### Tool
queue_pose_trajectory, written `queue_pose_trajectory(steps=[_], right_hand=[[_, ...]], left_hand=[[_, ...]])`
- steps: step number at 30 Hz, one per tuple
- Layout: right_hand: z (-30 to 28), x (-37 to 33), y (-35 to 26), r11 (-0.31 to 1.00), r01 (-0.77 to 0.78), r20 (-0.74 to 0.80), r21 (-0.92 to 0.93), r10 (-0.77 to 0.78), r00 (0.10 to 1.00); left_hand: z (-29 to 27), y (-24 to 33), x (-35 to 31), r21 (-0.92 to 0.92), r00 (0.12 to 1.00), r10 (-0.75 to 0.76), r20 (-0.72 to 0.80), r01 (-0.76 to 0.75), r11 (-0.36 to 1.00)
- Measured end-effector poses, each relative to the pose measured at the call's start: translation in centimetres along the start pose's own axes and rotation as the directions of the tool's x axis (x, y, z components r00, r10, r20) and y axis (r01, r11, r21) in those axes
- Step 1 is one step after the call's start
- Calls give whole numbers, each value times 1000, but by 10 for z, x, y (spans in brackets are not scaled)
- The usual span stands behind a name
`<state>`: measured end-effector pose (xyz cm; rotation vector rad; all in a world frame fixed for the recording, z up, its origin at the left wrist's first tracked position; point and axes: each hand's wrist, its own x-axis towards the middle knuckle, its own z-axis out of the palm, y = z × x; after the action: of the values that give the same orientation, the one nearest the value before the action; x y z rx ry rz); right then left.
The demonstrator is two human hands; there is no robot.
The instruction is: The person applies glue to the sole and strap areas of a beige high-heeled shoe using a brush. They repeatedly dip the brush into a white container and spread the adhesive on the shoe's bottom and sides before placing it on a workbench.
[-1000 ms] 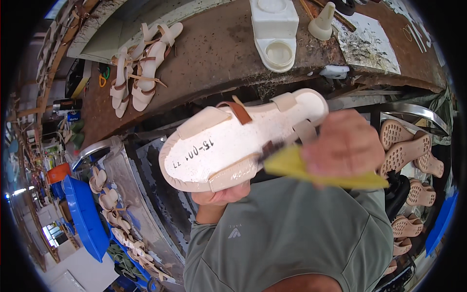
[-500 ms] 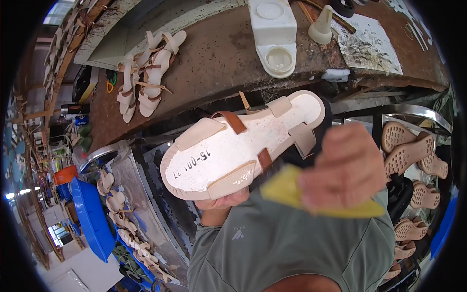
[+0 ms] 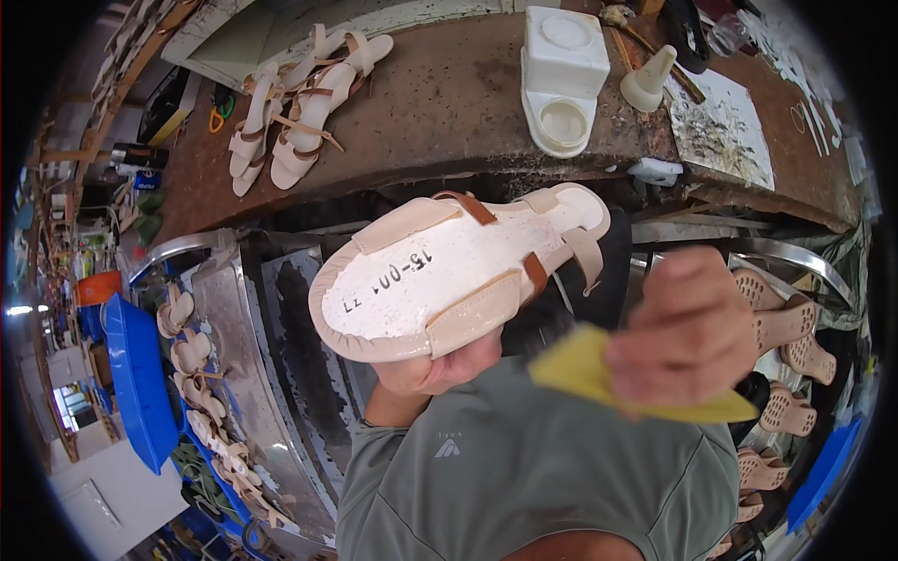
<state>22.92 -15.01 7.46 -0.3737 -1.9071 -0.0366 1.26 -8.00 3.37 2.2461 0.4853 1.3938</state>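
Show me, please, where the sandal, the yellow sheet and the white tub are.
sandal (image 3: 440, 280): head view, bare underside.
yellow sheet (image 3: 575, 365): head view, left corner.
white tub (image 3: 564, 56): head view, top face.

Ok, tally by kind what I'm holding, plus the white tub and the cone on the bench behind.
sandal, sole up, in left hand: 1
yellow pad, in right hand: 1
white tub on the bench: 1
white cone: 1
Total: 4
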Motion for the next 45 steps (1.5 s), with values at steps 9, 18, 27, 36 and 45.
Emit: queue_pose_trajectory(steps=[9, 18, 27, 36, 45], right_hand=[[18, 9, 2, 997, -51, -25, 65, 53, 998], [30, 23, 4, 974, -225, -54, -11, 224, 973], [23, 13, 9, 935, -351, -156, 58, 356, 921], [-33, -44, 22, 382, -301, -178, 874, 826, 534], [23, -44, 42, -76, -839, 440, 538, 875, 202]], left_hand=[[-2, 4, 14, 117, 999, 35, 2, -35, 993], [-6, 2, 9, 189, 997, 65, -38, -57, 980], [-4, 6, 9, 31, 982, -109, -156, 115, 993], [-28, -26, 11, 17, 972, 16, -235, -13, 1000], [-65, -72, 7, -243, 951, 60, -303, -138, 960]])
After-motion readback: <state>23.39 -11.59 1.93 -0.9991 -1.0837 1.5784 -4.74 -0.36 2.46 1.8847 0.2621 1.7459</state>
